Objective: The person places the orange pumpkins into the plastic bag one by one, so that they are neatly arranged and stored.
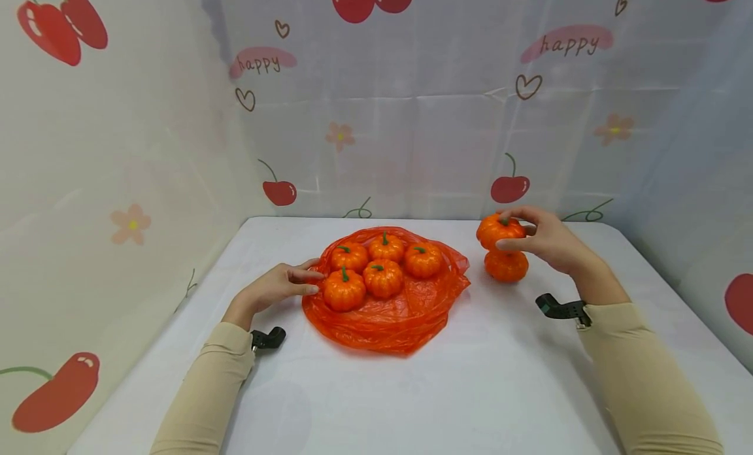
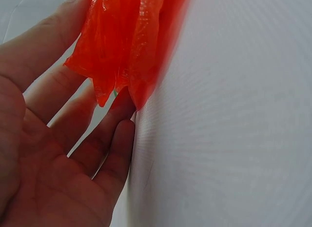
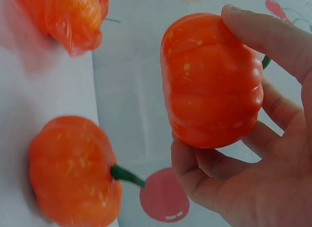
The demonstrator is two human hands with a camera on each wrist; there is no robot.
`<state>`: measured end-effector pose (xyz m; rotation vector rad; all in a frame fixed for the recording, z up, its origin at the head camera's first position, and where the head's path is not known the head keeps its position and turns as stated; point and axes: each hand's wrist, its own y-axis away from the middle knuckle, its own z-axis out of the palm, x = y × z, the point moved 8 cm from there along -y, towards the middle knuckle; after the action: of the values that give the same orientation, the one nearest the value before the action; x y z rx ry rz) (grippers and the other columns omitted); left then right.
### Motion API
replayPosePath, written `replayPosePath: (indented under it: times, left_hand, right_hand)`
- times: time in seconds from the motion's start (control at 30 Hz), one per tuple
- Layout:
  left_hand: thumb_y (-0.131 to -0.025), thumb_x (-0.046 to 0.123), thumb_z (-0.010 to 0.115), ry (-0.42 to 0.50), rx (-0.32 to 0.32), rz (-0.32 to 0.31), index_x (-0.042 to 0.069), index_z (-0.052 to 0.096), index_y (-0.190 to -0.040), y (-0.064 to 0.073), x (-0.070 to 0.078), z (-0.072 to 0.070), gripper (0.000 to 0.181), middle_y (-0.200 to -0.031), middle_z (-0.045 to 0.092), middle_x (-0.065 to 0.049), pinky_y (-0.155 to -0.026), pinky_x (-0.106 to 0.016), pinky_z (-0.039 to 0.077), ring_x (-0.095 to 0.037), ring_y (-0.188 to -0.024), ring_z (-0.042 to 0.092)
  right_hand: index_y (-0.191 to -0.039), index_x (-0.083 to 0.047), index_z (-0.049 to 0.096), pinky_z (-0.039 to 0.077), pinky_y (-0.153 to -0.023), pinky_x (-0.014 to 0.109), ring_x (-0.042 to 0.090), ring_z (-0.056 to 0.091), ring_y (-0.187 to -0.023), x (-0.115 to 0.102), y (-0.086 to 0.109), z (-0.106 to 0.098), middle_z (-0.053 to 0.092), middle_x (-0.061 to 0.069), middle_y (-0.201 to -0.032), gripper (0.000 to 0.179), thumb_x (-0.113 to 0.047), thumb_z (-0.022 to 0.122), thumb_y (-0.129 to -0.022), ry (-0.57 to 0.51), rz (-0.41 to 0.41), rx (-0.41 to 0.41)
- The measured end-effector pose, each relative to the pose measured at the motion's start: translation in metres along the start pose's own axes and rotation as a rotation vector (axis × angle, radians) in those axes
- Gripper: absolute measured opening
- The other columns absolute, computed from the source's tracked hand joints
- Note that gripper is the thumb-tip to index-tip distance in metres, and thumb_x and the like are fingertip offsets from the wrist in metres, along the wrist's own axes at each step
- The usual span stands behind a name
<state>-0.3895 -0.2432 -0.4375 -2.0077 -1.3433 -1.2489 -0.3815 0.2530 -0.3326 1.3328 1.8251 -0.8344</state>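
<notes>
My right hand (image 1: 547, 239) grips a small orange toy pumpkin (image 1: 497, 231) between thumb and fingers, raised above the table. Behind and below it in the head view, a second pumpkin (image 1: 507, 265) rests on the table; in the right wrist view this pumpkin (image 3: 75, 171) shows its green stem, apart from the held pumpkin (image 3: 212, 80). My left hand (image 1: 279, 286) is at the left edge of a crinkled red plastic bag (image 1: 406, 324), fingers nearly straight and touching its rim. Several pumpkins with green stems, one of them in front (image 1: 344, 290), sit in the opened bag.
A white-covered table (image 1: 353, 403) carries everything. Curtains (image 1: 412, 141) printed with cherries, hearts and flowers hang behind the table and along both sides. Dark wrist cameras are strapped at both cuffs, the right one (image 1: 561, 308) jutting inward over the table.
</notes>
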Motion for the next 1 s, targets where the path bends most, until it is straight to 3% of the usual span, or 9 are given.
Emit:
replayPosePath:
  times: [0.3,0.67,0.9,1.0]
  left_hand:
    - [-0.091,0.035,0.079,-0.009,-0.001,0.003,0.020,0.071,-0.134,0.000,0.000,0.000,0.046,-0.168,0.034,0.000,-0.127,-0.061,0.017,-0.034,-0.161,0.017]
    - [-0.092,0.034,0.078,-0.017,-0.001,0.009,0.018,0.070,-0.135,0.001,0.001,-0.001,0.046,-0.169,0.033,-0.002,-0.127,-0.062,0.016,-0.036,-0.160,0.016]
    - [-0.092,0.034,0.078,-0.021,-0.002,0.002,0.018,0.070,-0.136,0.000,-0.001,0.000,0.047,-0.168,0.034,-0.001,-0.127,-0.061,0.018,-0.036,-0.160,0.017]
    - [-0.092,0.035,0.078,-0.023,0.001,-0.002,0.019,0.070,-0.135,0.001,0.000,-0.001,0.047,-0.168,0.034,0.000,-0.128,-0.060,0.019,-0.035,-0.160,0.017]
  right_hand:
    - [-0.126,-0.009,0.058,0.057,-0.092,0.033,0.044,0.058,-0.129,-0.020,-0.009,0.030,0.048,0.007,-0.157,0.049,-0.026,0.083,-0.088,0.026,-0.052,-0.109]
    - [-0.117,-0.013,0.061,0.055,-0.104,0.049,0.048,0.048,-0.140,-0.040,-0.015,0.067,0.053,0.006,-0.153,0.044,-0.028,0.087,-0.085,0.060,-0.119,-0.216]
    - [-0.112,-0.015,0.063,0.043,-0.115,0.061,0.039,0.044,-0.146,-0.051,-0.017,0.092,0.055,0.002,-0.151,0.040,-0.026,0.088,-0.083,0.046,-0.147,-0.283]
    - [-0.113,-0.016,0.063,0.047,-0.112,0.058,0.039,0.042,-0.146,-0.054,-0.017,0.102,0.056,0.001,-0.150,0.039,-0.024,0.088,-0.083,0.014,-0.136,-0.315]
